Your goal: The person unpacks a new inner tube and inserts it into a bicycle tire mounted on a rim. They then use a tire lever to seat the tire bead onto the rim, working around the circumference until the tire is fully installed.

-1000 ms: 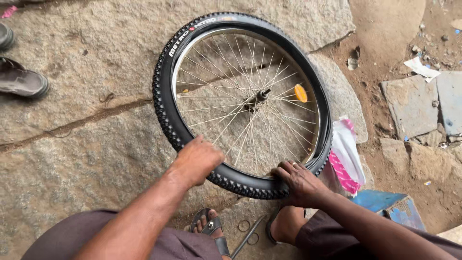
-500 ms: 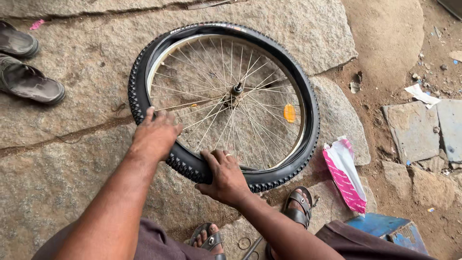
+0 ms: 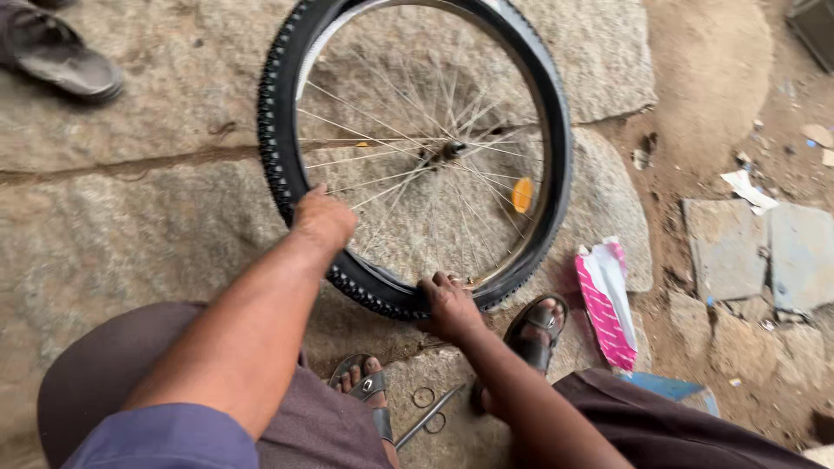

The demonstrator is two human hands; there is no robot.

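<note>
A bicycle wheel with a black knobby tyre (image 3: 556, 156), a silver rim and thin spokes lies flat on a stone slab (image 3: 156, 234); an orange reflector (image 3: 521, 194) sits among the spokes. My left hand (image 3: 323, 219) grips the tyre at its near left side. My right hand (image 3: 450, 306) presses on the tyre and rim at the near edge, fingers curled over it. Both forearms reach forward from my knees.
My sandalled feet (image 3: 534, 330) rest just below the wheel, with a pair of scissors (image 3: 430, 415) lying between them. A pink and white packet (image 3: 604, 300) lies to the right. Another person's sandal (image 3: 69, 65) is at the top left. Broken slabs (image 3: 760, 252) and dirt lie right.
The view has shifted so the wheel sits higher and further right in the frame. Both hands have stayed on the near side of the tyre, moving along it slightly.
</note>
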